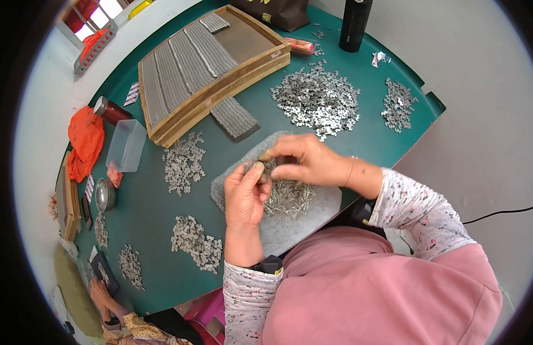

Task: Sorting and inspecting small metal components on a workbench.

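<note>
Small metal piece: one [269, 165], held above the slab; on my feed the fingers hide most of it, and I read the clock from here.
Left hand: one [243, 201], nearly closed, thumb and fingers pinching the piece.
Right hand: one [319, 162], half-curled, thumb and index finger parted beside the piece; I cannot tell whether it grips anything.
Metal pins: one loose pile [290, 201], 5 o'clock, just below the hands.
Slab: one, grey [304, 230], beneath the pins.
Shiny heap: one, silvery pieces [318, 100], 1 o'clock.
Wooden tray: one [258, 45], 11 o'clock, grey ribbed strips [189, 60] inside.
Ribbed block: one, grey [235, 119], 11 o'clock, just outside the tray.
Clear box: one, plastic [127, 146], 9 o'clock.
Co-worker's hand: one [101, 294], 8 o'clock, well apart.
</note>
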The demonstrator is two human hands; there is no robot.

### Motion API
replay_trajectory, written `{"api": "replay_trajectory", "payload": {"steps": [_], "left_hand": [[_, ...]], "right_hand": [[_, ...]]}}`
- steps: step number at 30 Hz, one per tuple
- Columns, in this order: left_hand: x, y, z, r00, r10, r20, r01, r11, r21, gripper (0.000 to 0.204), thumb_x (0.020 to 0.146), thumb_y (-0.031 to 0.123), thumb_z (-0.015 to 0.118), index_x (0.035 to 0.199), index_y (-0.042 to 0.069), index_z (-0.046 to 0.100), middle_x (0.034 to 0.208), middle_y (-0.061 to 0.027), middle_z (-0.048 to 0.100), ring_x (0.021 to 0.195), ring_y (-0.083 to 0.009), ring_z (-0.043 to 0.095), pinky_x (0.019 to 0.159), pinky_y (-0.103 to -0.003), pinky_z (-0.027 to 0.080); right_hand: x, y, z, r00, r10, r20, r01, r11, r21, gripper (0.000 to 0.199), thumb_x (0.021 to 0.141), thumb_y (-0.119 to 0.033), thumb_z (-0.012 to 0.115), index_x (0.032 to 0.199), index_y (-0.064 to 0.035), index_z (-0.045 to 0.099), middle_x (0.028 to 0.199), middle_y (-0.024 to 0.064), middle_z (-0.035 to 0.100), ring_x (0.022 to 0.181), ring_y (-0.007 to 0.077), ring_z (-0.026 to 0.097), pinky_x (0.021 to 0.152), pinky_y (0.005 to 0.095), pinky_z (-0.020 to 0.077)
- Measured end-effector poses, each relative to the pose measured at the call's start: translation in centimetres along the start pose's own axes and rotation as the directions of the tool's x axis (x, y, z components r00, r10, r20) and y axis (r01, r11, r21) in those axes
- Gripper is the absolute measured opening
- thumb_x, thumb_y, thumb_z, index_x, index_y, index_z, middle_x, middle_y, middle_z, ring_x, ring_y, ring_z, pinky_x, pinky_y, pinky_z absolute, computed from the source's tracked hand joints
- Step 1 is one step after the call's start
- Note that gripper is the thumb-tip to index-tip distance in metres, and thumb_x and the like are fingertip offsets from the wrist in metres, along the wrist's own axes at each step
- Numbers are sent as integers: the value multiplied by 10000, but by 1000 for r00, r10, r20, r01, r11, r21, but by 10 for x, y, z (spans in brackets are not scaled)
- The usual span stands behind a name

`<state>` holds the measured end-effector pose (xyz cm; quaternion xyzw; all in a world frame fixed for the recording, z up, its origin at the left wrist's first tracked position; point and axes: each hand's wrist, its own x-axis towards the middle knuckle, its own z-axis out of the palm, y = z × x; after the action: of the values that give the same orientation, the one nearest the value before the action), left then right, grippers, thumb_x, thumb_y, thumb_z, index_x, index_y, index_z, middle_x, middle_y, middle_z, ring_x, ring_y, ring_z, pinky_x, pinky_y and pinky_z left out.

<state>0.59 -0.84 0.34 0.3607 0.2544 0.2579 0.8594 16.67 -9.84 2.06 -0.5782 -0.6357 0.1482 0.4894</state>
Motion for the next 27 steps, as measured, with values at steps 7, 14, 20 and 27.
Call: {"api": "replay_trajectory", "payload": {"steps": [7, 14, 20, 27], "left_hand": [[4, -4, -5, 991, 125, -37, -121, 987, 103, 102, 887, 101, 621, 892, 0, 603, 715, -61, 589, 542, -135, 521, 424, -206, 358], [4, 0, -2, 988, 141, -64, -136, 988, 66, 88, 896, 87, 599, 903, -1, 606, 717, -64, 593, 581, -144, 546, 472, -220, 400], [3, 0, -3, 987, 147, -60, -141, 986, 85, 84, 891, 80, 603, 908, -2, 613, 707, -62, 591, 581, -138, 549, 473, -220, 402], [1, 1, -4, 974, 210, -86, -196, 969, 153, 90, 867, 91, 643, 865, 5, 617, 655, -42, 571, 501, -125, 523, 398, -209, 353]], "right_hand": [[25, 44, -52, 996, 71, 56, -16, 742, -670, 137, 779, -133, 652, 891, -71, 703, 850, 109, 600, 866, 284, 604, 756, 391, 503], [26, 59, -41, 987, -2, 158, 121, 656, -745, 102, 774, -126, 613, 813, -43, 656, 882, 111, 577, 897, 285, 565, 768, 383, 491], [29, 48, -37, 978, -85, 192, 202, 636, -745, 99, 734, -96, 575, 796, -24, 606, 827, 111, 563, 857, 283, 574, 725, 380, 497], [12, 25, -17, 981, 23, 191, 89, 826, -557, 94, 764, -108, 644, 814, -31, 622, 803, 107, 579, 774, 312, 605, 675, 397, 503]]}}
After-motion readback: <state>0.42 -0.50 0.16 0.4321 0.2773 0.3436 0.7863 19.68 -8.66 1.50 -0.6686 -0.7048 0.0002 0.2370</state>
